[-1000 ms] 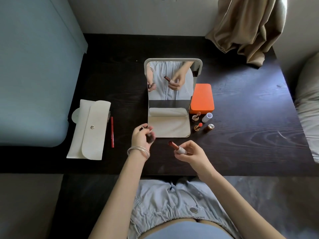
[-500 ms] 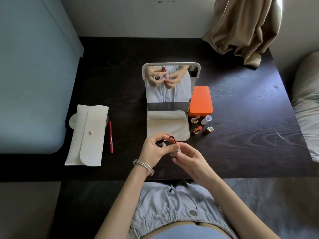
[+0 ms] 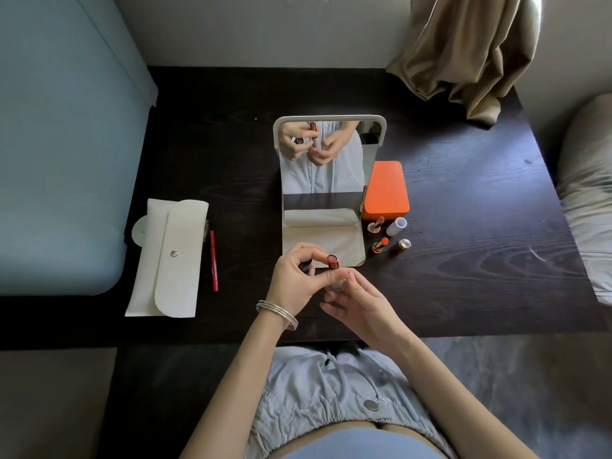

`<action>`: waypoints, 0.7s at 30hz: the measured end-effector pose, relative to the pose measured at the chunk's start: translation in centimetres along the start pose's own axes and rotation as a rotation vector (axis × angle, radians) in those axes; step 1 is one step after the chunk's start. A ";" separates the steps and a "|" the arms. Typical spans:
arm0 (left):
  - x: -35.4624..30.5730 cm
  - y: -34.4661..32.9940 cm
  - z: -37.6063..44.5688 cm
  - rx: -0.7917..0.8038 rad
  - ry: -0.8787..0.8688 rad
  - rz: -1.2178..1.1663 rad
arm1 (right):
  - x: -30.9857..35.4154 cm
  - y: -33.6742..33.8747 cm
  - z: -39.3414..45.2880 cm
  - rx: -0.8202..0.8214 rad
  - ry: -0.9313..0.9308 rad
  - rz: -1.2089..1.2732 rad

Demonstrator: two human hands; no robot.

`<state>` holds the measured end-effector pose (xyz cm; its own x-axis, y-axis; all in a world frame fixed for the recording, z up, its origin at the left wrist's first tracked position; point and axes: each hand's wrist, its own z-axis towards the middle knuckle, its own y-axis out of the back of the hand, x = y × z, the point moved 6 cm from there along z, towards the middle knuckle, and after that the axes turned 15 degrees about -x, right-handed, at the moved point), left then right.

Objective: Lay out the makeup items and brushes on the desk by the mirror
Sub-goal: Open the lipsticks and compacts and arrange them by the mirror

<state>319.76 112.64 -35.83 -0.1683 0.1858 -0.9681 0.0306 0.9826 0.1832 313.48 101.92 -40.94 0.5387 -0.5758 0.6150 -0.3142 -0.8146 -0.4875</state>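
Observation:
Both hands meet over the dark desk (image 3: 463, 260), just in front of the standing mirror (image 3: 379, 127). Between them is an open lipstick (image 3: 332, 262) with a brownish-red tip pointing up. My left hand (image 3: 294, 283) pinches its tube with thumb and forefinger and also holds a dark cap (image 3: 306, 267) in its curled fingers. My right hand (image 3: 361, 303) has its fingertips curled on the silvery base. Right of the mirror stand two open lipsticks (image 3: 376, 225) (image 3: 380, 244), a white cap (image 3: 396, 225) and a gold cap (image 3: 404, 244).
An orange box (image 3: 385, 187) sits beside the mirror. A white snap pouch (image 3: 169, 256) and a red pencil (image 3: 213, 260) lie at the left. A blue mattress (image 3: 59, 160) borders the desk's left, a curtain (image 3: 463, 51) hangs at the back right, and a pillow (image 3: 589, 193) lies at the right.
My hands were apart, the right one holding the lipstick and the left the cap. They came together, and now the left also pinches the tube, turned upright.

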 end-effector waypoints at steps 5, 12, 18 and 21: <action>0.1 -0.5 0.0 0.054 0.051 -0.035 | 0.0 0.2 0.0 -0.002 -0.016 -0.035; 0.1 -1.5 0.4 0.133 0.086 -0.036 | 0.0 1.0 -0.5 -0.031 -0.046 0.051; -0.3 -3.2 0.7 0.189 0.097 0.005 | 0.6 2.2 -0.3 -0.113 -0.023 0.028; -0.1 -3.7 1.0 0.206 0.121 0.000 | 1.3 3.5 -0.6 -0.113 0.064 -0.004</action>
<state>320.62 109.03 -36.57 -0.2845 0.1967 -0.9383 0.2288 0.9644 0.1328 312.61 98.32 -41.52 0.4905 -0.5730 0.6566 -0.4001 -0.8174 -0.4145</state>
